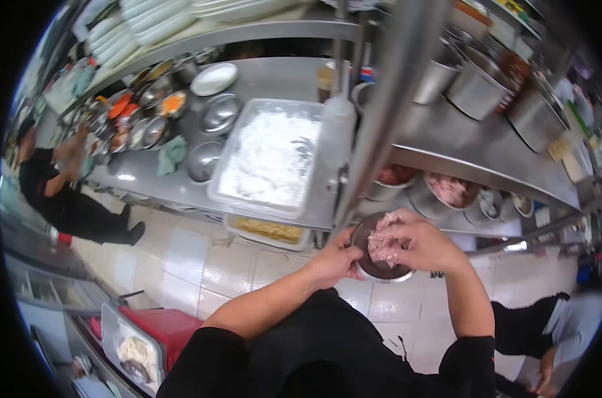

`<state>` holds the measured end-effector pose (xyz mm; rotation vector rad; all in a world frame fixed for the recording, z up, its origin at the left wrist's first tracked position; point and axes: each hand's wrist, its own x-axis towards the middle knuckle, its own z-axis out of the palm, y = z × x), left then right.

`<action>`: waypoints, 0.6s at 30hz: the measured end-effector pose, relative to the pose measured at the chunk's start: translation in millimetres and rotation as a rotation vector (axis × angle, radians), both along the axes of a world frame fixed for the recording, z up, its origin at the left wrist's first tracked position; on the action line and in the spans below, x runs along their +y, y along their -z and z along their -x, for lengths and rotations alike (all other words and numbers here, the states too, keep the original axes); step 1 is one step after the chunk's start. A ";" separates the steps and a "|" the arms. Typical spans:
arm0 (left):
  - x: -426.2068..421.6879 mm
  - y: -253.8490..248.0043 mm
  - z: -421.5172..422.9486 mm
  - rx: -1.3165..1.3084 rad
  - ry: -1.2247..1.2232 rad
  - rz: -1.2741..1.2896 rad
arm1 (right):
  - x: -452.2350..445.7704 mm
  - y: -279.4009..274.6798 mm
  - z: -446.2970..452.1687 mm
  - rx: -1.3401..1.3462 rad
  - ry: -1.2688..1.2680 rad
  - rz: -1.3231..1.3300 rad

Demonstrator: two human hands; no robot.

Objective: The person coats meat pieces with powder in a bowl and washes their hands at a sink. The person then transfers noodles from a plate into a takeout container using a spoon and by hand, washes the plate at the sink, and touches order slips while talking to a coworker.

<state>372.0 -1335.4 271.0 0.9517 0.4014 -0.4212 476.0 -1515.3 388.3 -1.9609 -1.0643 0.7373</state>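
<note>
My left hand (337, 257) grips the rim of a round, dark-bottomed metal bowl (388, 272), with its thumb over the near left edge. Closed around pale pink raw meat (382, 247), my right hand (421, 242) is over the bowl. Whether the meat rests on the bowl's bottom I cannot tell. Just beyond, under a steel shelf, a bowl of pale pink meat (449, 188) stands beside a bowl of redder meat (396, 174). To the left on the steel counter sits a large clear tub of white powder (269, 156).
A steel post (387, 99) rises close in front of my hands. Steel pots (478, 83) stand on the right shelf. Below the counter is a tub of yellow food (267, 229). One person (68, 192) is at the far left, another (546, 325) at the lower right.
</note>
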 end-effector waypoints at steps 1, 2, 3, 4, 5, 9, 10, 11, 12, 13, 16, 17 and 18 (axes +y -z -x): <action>12.5 -1.1 13.4 -0.009 -0.026 0.025 | 22.1 -4.6 13.9 0.057 0.033 -0.053; 30.6 -5.5 28.8 0.004 -0.016 0.004 | 42.0 -0.7 21.9 0.076 0.023 -0.113; 50.4 -7.9 45.9 0.005 -0.020 -0.019 | 63.5 5.4 27.3 0.092 0.016 -0.173; 67.9 -13.6 61.8 -0.002 -0.071 -0.043 | 87.6 11.0 32.5 0.053 0.012 -0.237; 85.8 -18.3 77.3 -0.012 -0.121 -0.068 | 114.0 12.2 35.2 -0.038 0.005 -0.256; 169.8 -11.5 143.4 0.018 -0.335 -0.210 | 244.5 64.4 2.2 -0.245 -0.117 -0.089; 195.6 0.8 160.0 0.015 -0.367 -0.223 | 284.1 98.1 -17.2 -0.409 -0.171 -0.001; 220.9 14.3 172.2 0.009 -0.393 -0.234 | 321.6 134.6 -37.0 -0.573 -0.210 0.094; 238.7 17.6 182.7 -0.037 -0.479 -0.178 | 354.5 165.3 -53.6 -0.589 -0.159 0.214; 255.3 13.9 192.9 -0.073 -0.559 -0.114 | 378.6 180.7 -63.3 -0.589 -0.105 0.336; 308.1 0.0 221.7 -0.079 -0.631 -0.112 | 416.3 170.3 -62.5 -0.479 -0.084 0.571; 328.0 0.4 227.6 -0.065 -0.634 -0.140 | 424.6 168.6 -61.6 -0.483 -0.103 0.609; 344.1 2.9 235.0 -0.040 -0.634 -0.164 | 427.1 168.5 -56.6 -0.477 -0.126 0.653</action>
